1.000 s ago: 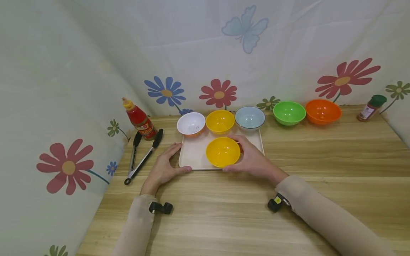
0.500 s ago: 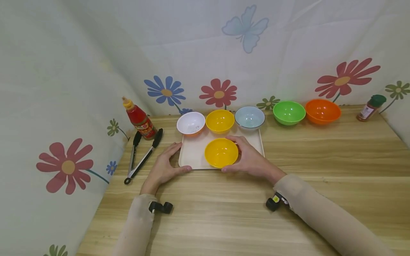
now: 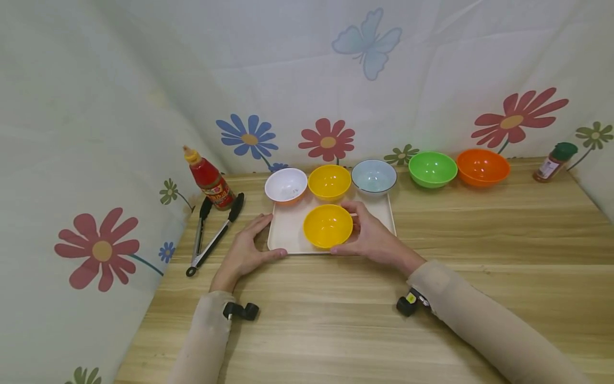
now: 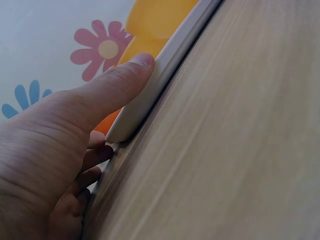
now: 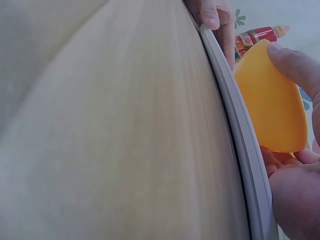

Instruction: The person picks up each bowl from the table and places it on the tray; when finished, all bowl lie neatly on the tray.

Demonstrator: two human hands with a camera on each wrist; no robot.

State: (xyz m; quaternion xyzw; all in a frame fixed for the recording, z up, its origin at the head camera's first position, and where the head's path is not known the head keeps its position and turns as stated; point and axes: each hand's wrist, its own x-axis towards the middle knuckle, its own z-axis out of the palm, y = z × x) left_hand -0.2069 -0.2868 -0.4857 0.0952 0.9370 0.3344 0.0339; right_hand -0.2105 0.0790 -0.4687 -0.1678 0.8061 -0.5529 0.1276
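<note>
My two hands are apart, each busy with its own thing. My right hand (image 3: 376, 237) holds a yellow bowl (image 3: 328, 226) by its right side, thumb toward me and fingers round the far side. My left hand (image 3: 247, 250) grips the near left corner of the tray (image 3: 285, 229), thumb on the front rim and fingers along the left edge.

I think the grip on the bowl is the weak point: it is one-sided and the bowl looks smooth, so if my thumb slid, the bowl could tip away from my palm. Pushed too far forward, it could knock the second yellow bowl (image 3: 329, 182) just beyond my right fingertips. The tray could also skid on the bench (image 3: 316, 314) if my left hand eased off.

The bowl I hold sits between my hands, against the right one and well clear of the left, over the near part of the tray; I cannot tell whether its base touches down. Past both hands, a white bowl (image 3: 285, 185), the second yellow one and a pale blue bowl (image 3: 374, 177) line the tray's far side. Tongs (image 3: 215, 241) lie left of my left hand.
</note>
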